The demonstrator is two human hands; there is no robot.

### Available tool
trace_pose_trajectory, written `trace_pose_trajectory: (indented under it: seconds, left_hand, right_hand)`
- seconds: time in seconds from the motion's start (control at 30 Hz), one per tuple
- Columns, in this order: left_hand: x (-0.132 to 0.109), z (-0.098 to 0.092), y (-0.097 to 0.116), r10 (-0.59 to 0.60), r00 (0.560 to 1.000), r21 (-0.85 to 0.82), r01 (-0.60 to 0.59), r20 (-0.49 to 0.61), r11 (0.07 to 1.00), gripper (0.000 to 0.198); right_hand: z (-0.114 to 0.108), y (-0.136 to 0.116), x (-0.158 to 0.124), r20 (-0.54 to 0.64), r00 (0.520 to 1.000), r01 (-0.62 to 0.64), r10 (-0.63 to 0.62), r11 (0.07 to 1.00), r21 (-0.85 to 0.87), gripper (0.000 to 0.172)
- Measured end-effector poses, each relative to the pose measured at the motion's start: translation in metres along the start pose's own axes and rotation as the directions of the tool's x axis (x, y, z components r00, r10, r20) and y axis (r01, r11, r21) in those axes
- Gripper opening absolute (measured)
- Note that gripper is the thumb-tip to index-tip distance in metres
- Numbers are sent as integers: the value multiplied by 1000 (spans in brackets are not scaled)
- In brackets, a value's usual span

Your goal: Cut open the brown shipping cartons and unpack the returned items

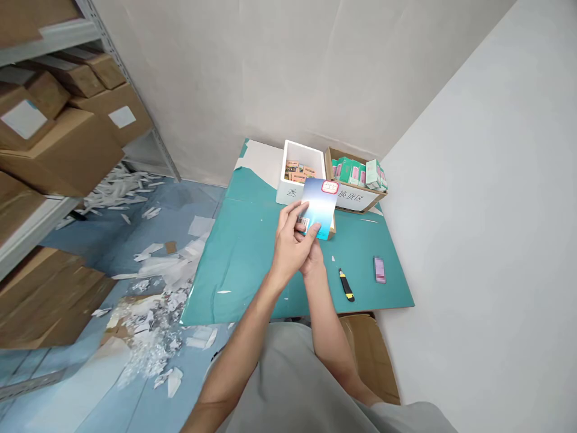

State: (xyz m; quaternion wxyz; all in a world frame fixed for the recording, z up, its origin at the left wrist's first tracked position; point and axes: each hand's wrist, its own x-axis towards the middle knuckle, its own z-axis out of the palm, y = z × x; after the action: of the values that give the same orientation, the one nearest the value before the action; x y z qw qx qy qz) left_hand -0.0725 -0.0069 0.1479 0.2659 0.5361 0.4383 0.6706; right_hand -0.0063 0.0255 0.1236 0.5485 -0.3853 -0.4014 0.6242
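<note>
Up in front of me is a flat blue-and-white packet [321, 204] with a red-rimmed label at its top and a barcode near its lower left. My left hand [291, 237] grips its lower left side, fingers and thumb lying over the front. Underneath, my right hand [314, 258] supports the packet's lower end; most of its fingers are hidden behind the packet and my left hand. A bit of a small cardboard box [333, 228] shows behind the packet's lower right edge.
On the green table [243, 240] stand a white box [288, 192] of small orange packs and a cardboard box [360, 201] of green cartons. A utility knife [346, 285] and a pink-screened phone [379, 270] lie at right. Shelves of cartons [63, 150] and scattered paper scraps [157, 313] are left.
</note>
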Motion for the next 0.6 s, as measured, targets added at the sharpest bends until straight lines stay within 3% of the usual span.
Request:
trace_pose_trajectory:
  seconds: [0.17,0.27,0.33,0.43,0.53,0.6]
  left_hand:
    - [1,-8,3,-34,999,-125,31,-26,992,50]
    - [11,-14,-3,-197,979,-278,174,-56,945,56]
    - [17,-16,-10,-309,950,-341,273,-55,900,58]
    - [11,-16,-22,-334,942,-332,317,4,889,56]
    - [-20,-19,-32,-320,947,-244,318,34,916,46]
    - [-44,-21,-39,-340,940,-163,335,-5,928,43]
  right_hand:
    - [-12,-15,-4,-136,991,9,-13,1000,-27,45]
    - [-13,-30,-13,-283,945,121,-162,980,-158,47]
    - [-9,-34,-23,-305,902,208,-307,925,-318,44]
    - [-1,-29,-42,-107,882,315,-458,744,-589,33]
    - [0,-15,-53,203,893,416,-402,562,-715,22]
    - [-5,-6,-53,274,884,447,-378,515,-732,23]
